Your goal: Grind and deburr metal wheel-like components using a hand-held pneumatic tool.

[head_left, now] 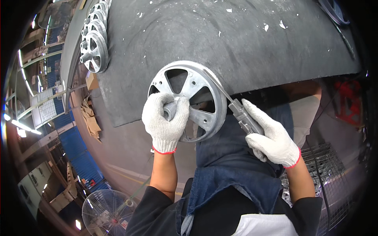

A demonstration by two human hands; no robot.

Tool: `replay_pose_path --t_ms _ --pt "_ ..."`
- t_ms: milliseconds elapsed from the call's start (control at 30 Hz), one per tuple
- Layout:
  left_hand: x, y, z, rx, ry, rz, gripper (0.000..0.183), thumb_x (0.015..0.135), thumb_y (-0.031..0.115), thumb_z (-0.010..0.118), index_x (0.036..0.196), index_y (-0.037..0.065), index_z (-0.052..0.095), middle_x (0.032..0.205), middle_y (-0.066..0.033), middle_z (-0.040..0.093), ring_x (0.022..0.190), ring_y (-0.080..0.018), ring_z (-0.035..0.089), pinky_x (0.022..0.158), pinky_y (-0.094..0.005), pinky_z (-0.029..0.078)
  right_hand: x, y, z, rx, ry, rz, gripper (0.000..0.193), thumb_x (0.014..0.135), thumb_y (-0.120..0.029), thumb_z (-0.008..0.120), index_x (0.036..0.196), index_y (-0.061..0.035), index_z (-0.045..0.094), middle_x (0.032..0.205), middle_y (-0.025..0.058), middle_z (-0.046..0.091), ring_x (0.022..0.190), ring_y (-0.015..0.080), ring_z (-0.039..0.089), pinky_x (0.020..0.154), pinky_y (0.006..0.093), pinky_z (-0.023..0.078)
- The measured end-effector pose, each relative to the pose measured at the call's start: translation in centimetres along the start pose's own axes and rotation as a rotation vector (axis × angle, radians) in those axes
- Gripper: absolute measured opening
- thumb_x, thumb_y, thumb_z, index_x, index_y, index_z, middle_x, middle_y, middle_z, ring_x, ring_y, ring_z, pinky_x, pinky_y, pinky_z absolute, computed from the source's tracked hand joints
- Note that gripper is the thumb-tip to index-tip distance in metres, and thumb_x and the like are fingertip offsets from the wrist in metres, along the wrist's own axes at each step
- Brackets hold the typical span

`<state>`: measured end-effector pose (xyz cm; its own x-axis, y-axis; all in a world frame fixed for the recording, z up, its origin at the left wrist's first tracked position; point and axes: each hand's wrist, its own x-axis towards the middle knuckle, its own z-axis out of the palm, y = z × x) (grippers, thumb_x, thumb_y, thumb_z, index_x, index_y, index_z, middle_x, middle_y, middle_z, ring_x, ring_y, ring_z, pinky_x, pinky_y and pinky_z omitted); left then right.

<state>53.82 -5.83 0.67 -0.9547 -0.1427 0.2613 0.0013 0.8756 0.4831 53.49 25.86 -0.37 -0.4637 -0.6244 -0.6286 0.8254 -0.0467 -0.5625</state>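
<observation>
A silvery cast-metal wheel (192, 89) with wide spokes and small holes leans over the near edge of the dark table. My left hand (165, 122), in a white knitted glove with a red cuff, is closed around the wheel's raised hub (170, 110). In my gloved right hand (275, 143) is a file-like tool (245, 118) with a grey handle and a thin metal blade. Its blade lies along the wheel's upper right rim; whether the tip touches is hard to tell. My right fingers wrap the handle, the index finger and thumb lying along it.
Several similar wheels (94, 51) stand in a row at the table's far left. White scraps (282, 24) dot the dark tabletop (252, 51). A wire basket (330, 165) stands at right, a caged fan (108, 214) at lower left. Cardboard (90, 120) lies left of the table.
</observation>
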Motion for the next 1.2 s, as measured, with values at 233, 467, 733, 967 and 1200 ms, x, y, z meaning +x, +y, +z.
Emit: replay_pose_path --t_ms 233,467,733,967,1200 --pt "0.0 -0.4 0.3 -0.052 0.006 0.007 0.019 0.091 0.007 0.092 0.099 0.000 0.075 0.088 -0.0077 0.073 0.078 -0.0155 0.068 0.074 -0.0318 0.055 0.5 -0.6 -0.5 0.065 -0.016 0.039 0.089 0.102 -0.005 0.060 0.185 -0.0148 0.030 0.080 0.0039 0.062 0.053 0.0095 0.053 0.050 0.0278 0.046" --pt "0.1 -0.1 0.3 -0.027 0.011 0.008 0.019 0.092 0.007 0.091 0.097 0.000 0.075 0.086 -0.0080 0.071 0.076 -0.0158 0.068 0.073 -0.0324 0.055 0.6 0.5 -1.0 0.208 -0.064 0.026 0.092 0.100 -0.005 0.059 0.186 -0.0114 0.025 0.077 0.0056 0.062 0.050 0.0105 0.050 0.046 0.0285 0.042" --pt "0.2 -0.1 0.3 -0.017 0.005 0.012 0.018 0.092 0.007 0.090 0.097 -0.001 0.075 0.086 -0.0088 0.072 0.076 -0.0168 0.068 0.074 -0.0328 0.056 0.9 0.7 -1.3 0.255 -0.087 0.043 0.095 0.100 -0.006 0.060 0.186 -0.0105 0.020 0.075 0.0075 0.062 0.048 0.0113 0.048 0.044 0.0290 0.041" --pt "0.2 -0.1 0.3 -0.022 0.015 0.012 0.017 0.093 0.007 0.090 0.096 -0.001 0.075 0.087 -0.0086 0.073 0.078 -0.0174 0.069 0.076 -0.0331 0.056 1.0 0.6 -1.2 0.184 -0.107 0.020 0.094 0.100 -0.006 0.058 0.187 -0.0115 0.021 0.074 0.0064 0.061 0.048 0.0115 0.048 0.045 0.0293 0.042" --pt "0.0 -0.2 0.2 -0.019 0.008 0.006 0.018 0.093 0.008 0.091 0.098 0.000 0.076 0.088 -0.0084 0.073 0.079 -0.0171 0.069 0.076 -0.0325 0.055 0.8 1.7 -0.3 0.244 -0.079 0.019 0.093 0.102 -0.005 0.059 0.187 -0.0133 0.021 0.077 0.0035 0.061 0.054 0.0102 0.051 0.050 0.0273 0.045"
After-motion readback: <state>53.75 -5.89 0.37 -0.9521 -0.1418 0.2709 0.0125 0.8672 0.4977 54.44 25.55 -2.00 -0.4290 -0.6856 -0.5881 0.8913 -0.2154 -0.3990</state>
